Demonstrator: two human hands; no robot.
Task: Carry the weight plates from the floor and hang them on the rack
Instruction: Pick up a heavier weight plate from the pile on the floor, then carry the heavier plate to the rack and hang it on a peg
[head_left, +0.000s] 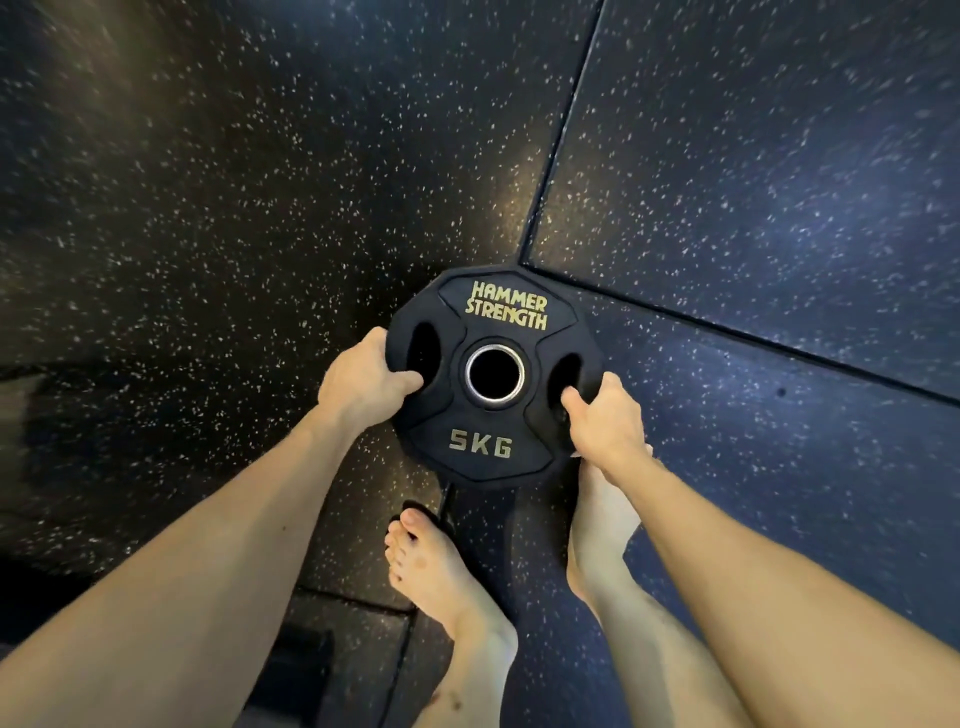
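ideally both hands, left (363, 387) at nine and right (605, 418) at three o'clock, closed on the plate (493, 374), keep it level over bare feet.

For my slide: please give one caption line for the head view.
Both hands, left and right, grip a 5 kg plate above the floor.

A gym, speckled black rubber floor tiles (260, 208), branded 5 kg weight plate (496, 371)

The weight plate (493, 374) is black with gold letters and a shiny silver ring in the middle. The floor (218, 208) is black with lots of tiny white specks.
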